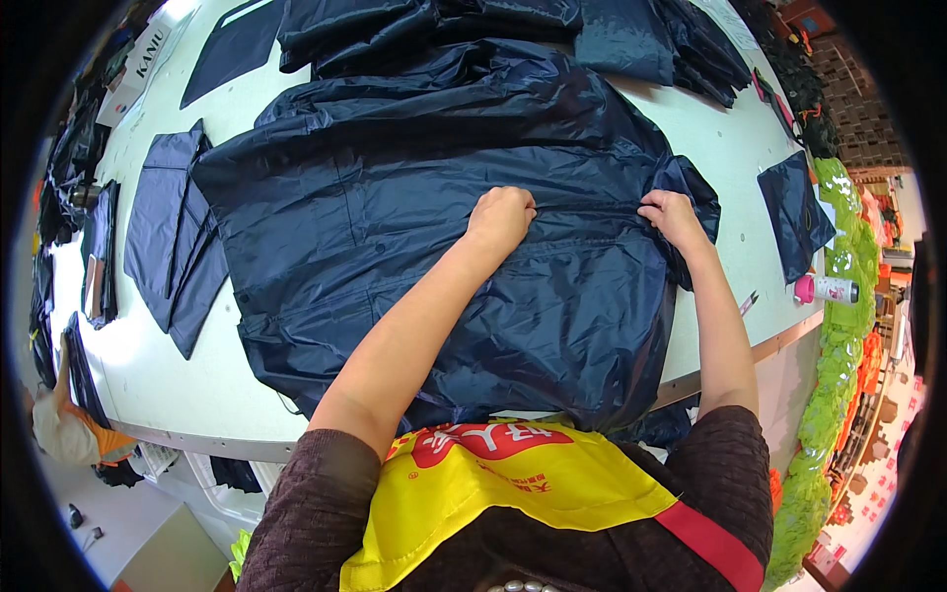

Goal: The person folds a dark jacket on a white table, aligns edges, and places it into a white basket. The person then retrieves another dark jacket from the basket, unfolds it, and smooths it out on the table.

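We pinch a fold of the dark navy rain jacket (414, 207) at frame centre: our left hand (501, 217) and right hand (673, 215) both clenched on its fabric, spread over the white counter (168, 375).

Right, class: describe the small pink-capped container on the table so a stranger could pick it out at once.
Start at the pale work table covered by a large navy garment. Follow its near edge to the right corner, beyond the right hand. There a small white bottle lies on its side; its bright pink cap sets it apart from the dark fabric pieces nearby.
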Demonstrator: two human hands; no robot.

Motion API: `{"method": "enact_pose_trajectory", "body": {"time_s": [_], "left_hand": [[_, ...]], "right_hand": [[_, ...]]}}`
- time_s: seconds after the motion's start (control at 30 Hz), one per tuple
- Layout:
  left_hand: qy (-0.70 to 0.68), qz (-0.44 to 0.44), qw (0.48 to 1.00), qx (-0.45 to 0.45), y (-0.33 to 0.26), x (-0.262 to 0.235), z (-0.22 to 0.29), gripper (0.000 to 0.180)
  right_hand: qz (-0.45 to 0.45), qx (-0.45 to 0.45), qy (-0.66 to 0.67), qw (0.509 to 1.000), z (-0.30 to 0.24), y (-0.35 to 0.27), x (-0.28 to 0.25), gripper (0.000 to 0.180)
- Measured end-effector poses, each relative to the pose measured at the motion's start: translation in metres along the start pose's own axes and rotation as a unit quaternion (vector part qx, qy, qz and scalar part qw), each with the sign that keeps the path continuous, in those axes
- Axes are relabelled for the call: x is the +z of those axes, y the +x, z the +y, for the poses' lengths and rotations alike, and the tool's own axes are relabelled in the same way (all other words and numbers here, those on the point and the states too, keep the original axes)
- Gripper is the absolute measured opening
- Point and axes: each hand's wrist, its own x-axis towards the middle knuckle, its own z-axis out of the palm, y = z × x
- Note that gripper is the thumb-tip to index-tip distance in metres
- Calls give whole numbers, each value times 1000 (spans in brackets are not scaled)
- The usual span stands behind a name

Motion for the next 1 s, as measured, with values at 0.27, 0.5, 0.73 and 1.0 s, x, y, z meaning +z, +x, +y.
{"method": "enact_pose_trajectory", "body": {"time_s": [0.27,0.5,0.73,1.0], "left_hand": [[-7,-18,998,-63,6,-5,2,17],[-33,-77,992,-98,17,-15,1,17],[-59,-86,989,-109,18,-16,-6,18],[-49,-80,989,-111,16,-18,-1,13]], "right_hand": [[-46,-42,-15,998,-1,7,-13,18],[-98,38,149,983,24,25,-8,17],[-95,76,257,959,27,23,-6,16],[-32,69,115,990,16,23,-1,17]]}}
